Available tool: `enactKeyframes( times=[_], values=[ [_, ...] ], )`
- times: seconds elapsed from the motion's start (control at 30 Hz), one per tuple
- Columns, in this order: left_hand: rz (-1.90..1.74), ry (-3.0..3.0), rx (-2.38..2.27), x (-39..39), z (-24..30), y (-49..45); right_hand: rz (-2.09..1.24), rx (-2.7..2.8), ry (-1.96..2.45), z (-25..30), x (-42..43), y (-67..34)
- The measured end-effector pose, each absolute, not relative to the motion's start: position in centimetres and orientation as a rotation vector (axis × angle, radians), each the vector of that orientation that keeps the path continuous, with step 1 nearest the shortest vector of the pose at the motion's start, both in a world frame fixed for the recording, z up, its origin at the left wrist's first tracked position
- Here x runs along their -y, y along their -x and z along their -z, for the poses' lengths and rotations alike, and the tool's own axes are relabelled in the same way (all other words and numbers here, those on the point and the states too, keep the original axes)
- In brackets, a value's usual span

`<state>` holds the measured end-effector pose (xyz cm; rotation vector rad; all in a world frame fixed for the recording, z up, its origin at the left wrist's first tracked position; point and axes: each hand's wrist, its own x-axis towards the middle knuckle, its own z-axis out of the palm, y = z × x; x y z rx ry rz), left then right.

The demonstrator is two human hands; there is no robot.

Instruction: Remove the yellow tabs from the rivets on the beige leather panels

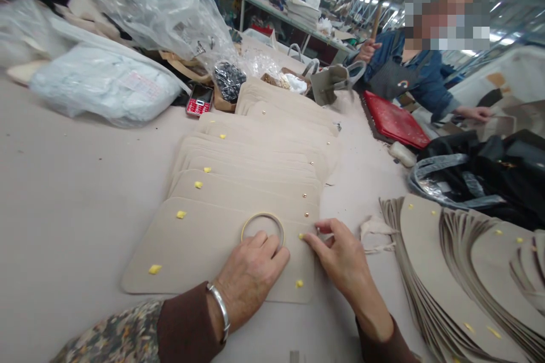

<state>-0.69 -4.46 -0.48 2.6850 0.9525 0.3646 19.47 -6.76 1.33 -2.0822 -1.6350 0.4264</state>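
Note:
A beige leather-like panel point(213, 261) with rounded corners lies nearest me, at the front of an overlapping row of similar panels point(251, 153). My left hand point(251, 275) rests on it, fingers curled into a narrow roll of tape point(263, 215) with a yellowish edge. On the panel's right side, the thumb of my right hand point(340, 258) touches a small yellow tape piece point(301, 236). Its index finger is bent by the panel's edge, apart from the thumb. Other yellow pieces point(155, 269) stick near the panel's corners. Small metal studs point(306, 214) show on panels behind.
Fanned stacks of beige panels point(443, 261) lie at right, near black bags point(489, 176). A red board point(395, 119) lies before a co-worker point(409, 74) who holds up a hammer point(377, 20). Plastic-wrapped bundles point(106, 79) and a red phone point(199, 100) sit at back left.

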Motion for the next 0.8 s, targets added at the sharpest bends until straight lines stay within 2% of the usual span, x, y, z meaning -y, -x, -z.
enactKeyframes(
  times=[0.13,0.33,0.57,0.67,0.8],
  values=[
    [-0.360,-2.675,-0.961,4.5,0.4,0.6,-0.508,1.618,1.974,-1.1,8.7,-19.0],
    [-0.402,-2.700,-0.976,4.5,0.7,0.6,-0.313,1.699,1.988,0.0,8.5,-17.3],
    [-0.411,-2.690,-0.984,4.5,0.4,0.5,-0.320,1.697,2.070,0.1,7.1,-17.0],
    [-0.457,-2.657,-0.986,4.4,0.2,0.7,-0.388,1.724,2.095,-0.7,7.1,-17.1],
    [-0.682,-2.593,-0.916,4.2,-0.2,1.5,-0.648,1.864,2.089,-1.8,8.6,-16.8]
  ],
)
